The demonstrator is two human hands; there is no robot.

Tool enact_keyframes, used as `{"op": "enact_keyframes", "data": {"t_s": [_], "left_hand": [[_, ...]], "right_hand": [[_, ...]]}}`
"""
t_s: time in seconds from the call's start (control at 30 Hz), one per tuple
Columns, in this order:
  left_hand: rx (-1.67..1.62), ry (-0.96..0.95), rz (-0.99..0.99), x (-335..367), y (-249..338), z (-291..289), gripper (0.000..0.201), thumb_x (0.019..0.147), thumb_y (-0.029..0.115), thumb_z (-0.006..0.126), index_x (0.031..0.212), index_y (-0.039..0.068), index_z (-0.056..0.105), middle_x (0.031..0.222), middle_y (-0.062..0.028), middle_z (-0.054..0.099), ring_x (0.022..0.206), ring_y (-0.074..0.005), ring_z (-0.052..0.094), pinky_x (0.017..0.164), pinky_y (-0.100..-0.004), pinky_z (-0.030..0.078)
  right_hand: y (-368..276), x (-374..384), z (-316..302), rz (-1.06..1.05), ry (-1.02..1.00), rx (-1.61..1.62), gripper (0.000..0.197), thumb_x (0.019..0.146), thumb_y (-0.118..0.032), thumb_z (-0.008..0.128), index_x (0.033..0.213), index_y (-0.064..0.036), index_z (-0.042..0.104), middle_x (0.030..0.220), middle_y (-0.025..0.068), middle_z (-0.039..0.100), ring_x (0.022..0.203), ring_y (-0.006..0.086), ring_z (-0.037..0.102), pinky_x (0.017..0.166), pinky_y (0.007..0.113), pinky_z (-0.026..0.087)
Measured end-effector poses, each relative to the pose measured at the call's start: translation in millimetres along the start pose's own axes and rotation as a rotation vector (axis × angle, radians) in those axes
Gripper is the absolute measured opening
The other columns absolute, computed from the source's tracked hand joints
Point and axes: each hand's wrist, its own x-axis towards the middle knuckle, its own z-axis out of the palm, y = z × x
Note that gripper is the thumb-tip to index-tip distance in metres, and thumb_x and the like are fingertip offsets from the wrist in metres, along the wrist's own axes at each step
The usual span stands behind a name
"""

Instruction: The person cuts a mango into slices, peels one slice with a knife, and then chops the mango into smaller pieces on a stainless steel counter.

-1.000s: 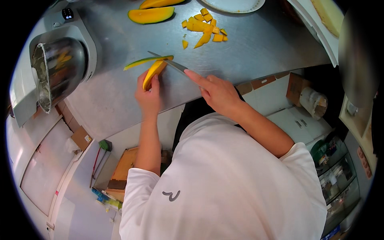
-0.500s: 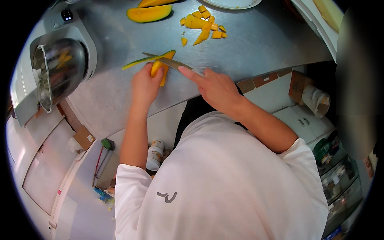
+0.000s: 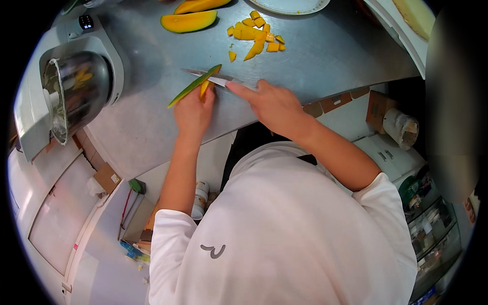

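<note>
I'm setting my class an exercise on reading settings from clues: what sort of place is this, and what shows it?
Probably a kitchen or food-preparation room, perhaps a commercial one. The clues are the large mixer, the metal-looking worktop, and the cut yellow fruit with a knife in use.

Table (image 3: 315,56): evenly lit, diffuse sheen, blue-grey up top, paler lower left
Knife (image 3: 219,81): blade catches light, reads pale
Mango half (image 3: 188,22): soft shadow hugging its right end
Mixer bowl (image 3: 86,96): mirror-like, yellow reflections
Shirt (image 3: 295,223): bright, faint pink cast, folds softly shaded
Grey shape, right edge (image 3: 452,112): dim, badly out of focus
Rim: fisheye bend, black corners, bluish fringe left
</note>
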Motion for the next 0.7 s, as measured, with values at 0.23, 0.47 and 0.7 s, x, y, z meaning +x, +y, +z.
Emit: {"op": "enact_keyframes", "data": {"t_s": [0.23, 0.47, 0.7], "left_hand": [[0.045, 0.031, 0.092, 1, 3, -4, 0.024, 0.089, 0.023, 0.065, 0.107, 0.009, 0.069, 0.093, -0.0138, 0.068, 0.084, -0.0342, 0.065, 0.072, -0.0417, 0.051], [0.066, 0.081, 0.139, 3, 1, -8, 0.019, 0.083, 0.014, 0.069, 0.102, 0.010, 0.069, 0.098, -0.0067, 0.063, 0.089, -0.0294, 0.061, 0.071, -0.0414, 0.051], [-0.022, 0.265, 0.244, 4, -1, 8, 0.023, 0.080, 0.005, 0.070, 0.103, 0.007, 0.069, 0.099, -0.0090, 0.060, 0.089, -0.0310, 0.058, 0.074, -0.0407, 0.050]], "right_hand": [[13, -5, -5, 0.027, -0.026, 0.061, 0.066, 0.087, -0.002, 0.058, 0.144, -0.0337, 0.047, 0.083, 0.0119, 0.054, 0.071, 0.0316, 0.056, 0.065, 0.041, 0.049], [18, -7, -5, 0.011, -0.054, 0.114, 0.062, 0.090, -0.006, 0.053, 0.144, -0.0351, 0.045, 0.086, 0.0159, 0.055, 0.073, 0.0358, 0.058, 0.069, 0.045, 0.051], [4, -9, 2, 0.068, -0.099, 0.130, 0.065, 0.089, -0.002, 0.058, 0.145, -0.0343, 0.046, 0.082, 0.0107, 0.050, 0.069, 0.0291, 0.055, 0.064, 0.039, 0.048]]}}
